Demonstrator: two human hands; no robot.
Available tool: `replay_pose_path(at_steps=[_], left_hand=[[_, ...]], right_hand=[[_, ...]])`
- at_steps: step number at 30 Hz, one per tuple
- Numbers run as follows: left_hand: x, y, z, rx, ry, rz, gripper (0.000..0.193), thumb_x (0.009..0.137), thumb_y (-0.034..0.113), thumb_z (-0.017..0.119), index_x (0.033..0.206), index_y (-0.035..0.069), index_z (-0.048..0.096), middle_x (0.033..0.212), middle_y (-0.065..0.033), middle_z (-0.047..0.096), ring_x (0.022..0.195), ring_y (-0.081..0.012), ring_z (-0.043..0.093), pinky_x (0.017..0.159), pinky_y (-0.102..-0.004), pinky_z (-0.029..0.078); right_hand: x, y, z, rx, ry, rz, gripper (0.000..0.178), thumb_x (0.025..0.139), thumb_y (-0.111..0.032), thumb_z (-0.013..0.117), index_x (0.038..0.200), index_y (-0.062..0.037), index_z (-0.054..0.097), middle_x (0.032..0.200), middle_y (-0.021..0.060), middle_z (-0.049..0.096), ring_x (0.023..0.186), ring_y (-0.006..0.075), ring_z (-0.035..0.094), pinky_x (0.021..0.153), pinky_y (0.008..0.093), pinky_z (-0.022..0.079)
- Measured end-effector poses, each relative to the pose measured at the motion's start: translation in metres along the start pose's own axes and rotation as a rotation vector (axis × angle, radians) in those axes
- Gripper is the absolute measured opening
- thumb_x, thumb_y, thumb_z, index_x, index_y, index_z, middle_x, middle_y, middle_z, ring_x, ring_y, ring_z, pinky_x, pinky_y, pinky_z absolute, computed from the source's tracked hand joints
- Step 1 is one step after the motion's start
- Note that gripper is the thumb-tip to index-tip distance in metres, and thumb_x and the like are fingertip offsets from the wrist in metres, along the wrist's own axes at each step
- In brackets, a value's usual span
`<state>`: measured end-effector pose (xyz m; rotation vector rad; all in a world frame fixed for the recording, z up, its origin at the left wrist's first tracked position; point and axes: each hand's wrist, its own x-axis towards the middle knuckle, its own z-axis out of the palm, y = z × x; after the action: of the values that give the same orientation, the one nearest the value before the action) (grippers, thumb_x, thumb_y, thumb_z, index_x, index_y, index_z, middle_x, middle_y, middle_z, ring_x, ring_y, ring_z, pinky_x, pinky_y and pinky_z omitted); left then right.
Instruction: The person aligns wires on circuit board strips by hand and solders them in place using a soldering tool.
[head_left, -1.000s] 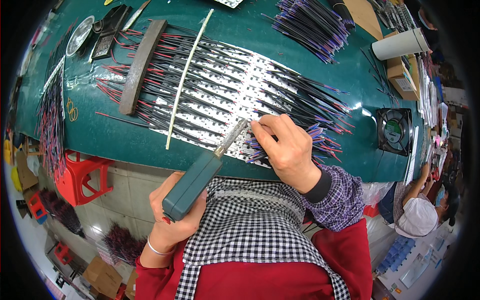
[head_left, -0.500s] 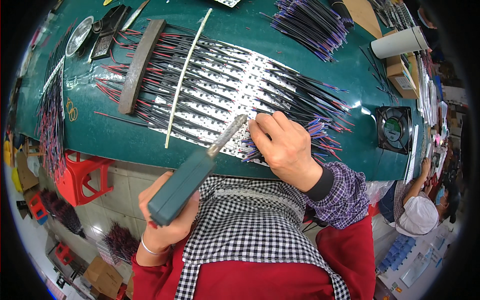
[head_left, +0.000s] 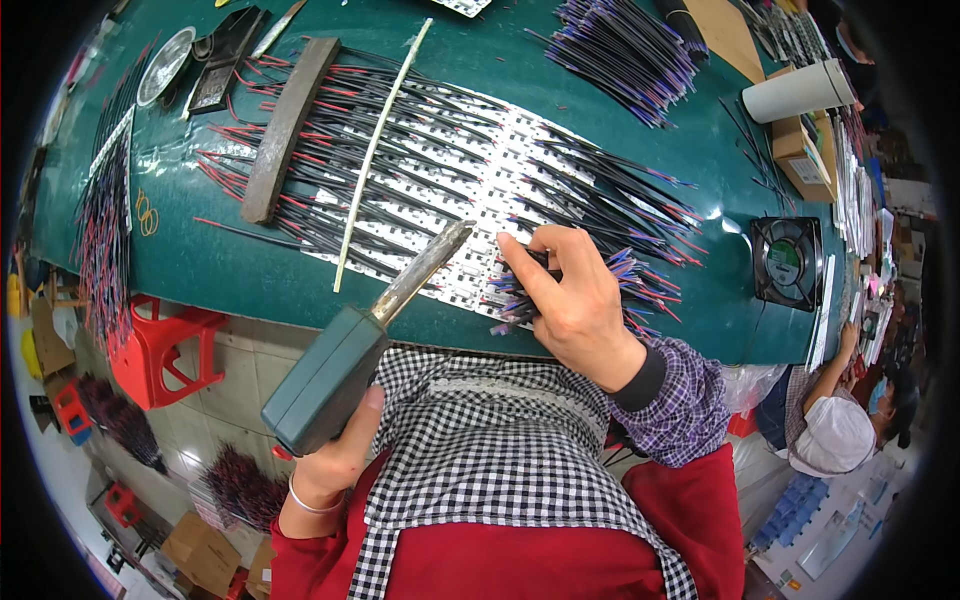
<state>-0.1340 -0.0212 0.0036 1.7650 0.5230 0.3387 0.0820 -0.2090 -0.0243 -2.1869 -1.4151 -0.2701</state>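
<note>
My left hand (head_left: pixel 343 455) is closed around the body of a green soldering gun (head_left: pixel 325 378). Its metal tip ends just above a panel of white circuit boards (head_left: pixel 468 240), left of my right hand (head_left: pixel 580 310). My right hand has its fingers curled over short black wires (head_left: pixel 515 300) with blue and red ends, at the panel's near right edge; the fingertips partly hide them. Rows of black wires (head_left: pixel 430 160) with red ends fan leftward from the boards. More black wires (head_left: pixel 610 195) lie to the right.
A heavy grey bar (head_left: pixel 290 130) and a thin pale rod (head_left: pixel 375 150) lie across the left wires. A wire bundle (head_left: pixel 625 60) is at the back. A fan (head_left: pixel 787 260) and white roll (head_left: pixel 800 90) stand right. Red stools (head_left: pixel 165 355) are below the table's left. A co-worker sits at right.
The soldering gun has drawn back left and lower, its tip moving away from my right fingers. My right hand has shifted slightly, its fingers more curled over the wires.
</note>
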Motion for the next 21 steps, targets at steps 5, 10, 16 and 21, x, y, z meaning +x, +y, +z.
replay_pose_path(at_steps=[5, 10, 16, 21], left_hand=[[-0.009, -0.016, -0.001, 0.016, 0.005, -0.055, 0.04, 0.082, -0.008, 0.066, 0.122, -0.006, 0.064, 0.111, -0.0143, 0.07, 0.076, -0.0136, 0.064, 0.064, -0.026, 0.05], [-0.012, -0.023, -0.002, 0.18, -0.019, 0.125, 0.04, 0.082, -0.01, 0.063, 0.121, -0.006, 0.065, 0.111, -0.0143, 0.07, 0.067, -0.0104, 0.059, 0.058, -0.0241, 0.046], [-0.013, -0.021, -0.001, 0.306, -0.025, 0.131, 0.04, 0.083, -0.008, 0.067, 0.123, -0.005, 0.065, 0.112, -0.0136, 0.071, 0.091, -0.0178, 0.068, 0.077, -0.0286, 0.054], [0.002, -0.015, 0.007, 0.383, -0.036, 0.294, 0.019, 0.069, -0.004, 0.075, 0.087, -0.006, 0.071, 0.089, -0.0167, 0.069, 0.069, -0.0257, 0.067, 0.061, -0.0338, 0.053]], right_hand=[[-0.006, -0.004, -0.001, 0.069, -0.03, 0.054, 0.058, 0.066, 0.008, 0.062, 0.124, 0.0052, 0.065, 0.09, 0.0096, 0.054, 0.08, 0.025, 0.057, 0.066, 0.0346, 0.049], [-0.009, -0.002, 0.001, 0.152, -0.012, 0.063, 0.055, 0.065, 0.008, 0.061, 0.119, 0.0036, 0.068, 0.09, 0.009, 0.055, 0.081, 0.0247, 0.057, 0.065, 0.0357, 0.049], [-0.004, -0.005, 0.007, -0.038, 0.018, 0.013, 0.037, 0.07, 0.001, 0.065, 0.106, 0.0029, 0.07, 0.088, 0.0074, 0.059, 0.079, 0.0219, 0.059, 0.062, 0.0325, 0.048], [-0.003, -0.006, 0.008, 0.027, 0.068, -0.014, 0.047, 0.056, 0.008, 0.062, 0.101, 0.003, 0.071, 0.084, 0.0075, 0.062, 0.073, 0.0242, 0.06, 0.057, 0.0351, 0.048]])
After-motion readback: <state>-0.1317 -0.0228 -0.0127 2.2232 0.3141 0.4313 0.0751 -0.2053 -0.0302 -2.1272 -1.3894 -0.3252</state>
